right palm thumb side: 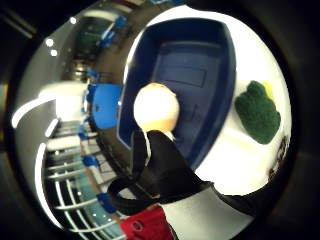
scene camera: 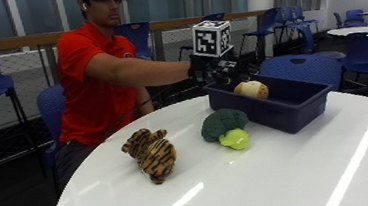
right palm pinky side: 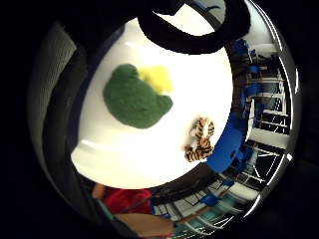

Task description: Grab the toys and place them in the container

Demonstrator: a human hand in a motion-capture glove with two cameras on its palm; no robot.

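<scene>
My gloved right hand point(scene camera: 216, 71) is stretched out over the near end of a dark blue container point(scene camera: 303, 106) on the white table point(scene camera: 297, 173). Its fingers point(right palm thumb side: 159, 155) pinch a round cream and tan toy point(scene camera: 251, 90), which hangs just above the container's inside point(right palm thumb side: 192, 75). A green and yellow broccoli toy point(scene camera: 226, 127) lies on the table right beside the container point(right palm thumb side: 227, 55); it also shows in the palm views point(right palm pinky side: 134, 98) point(right palm thumb side: 258, 113). A striped tiger toy point(scene camera: 152, 153) point(right palm pinky side: 200, 140) lies farther along the table, nearer the person.
Blue chairs point(scene camera: 301, 67) stand behind the container and along the railing at the back. Another white table point(scene camera: 358, 30) is at the far right. The person sits on a blue chair point(scene camera: 49, 107) at the table's far edge.
</scene>
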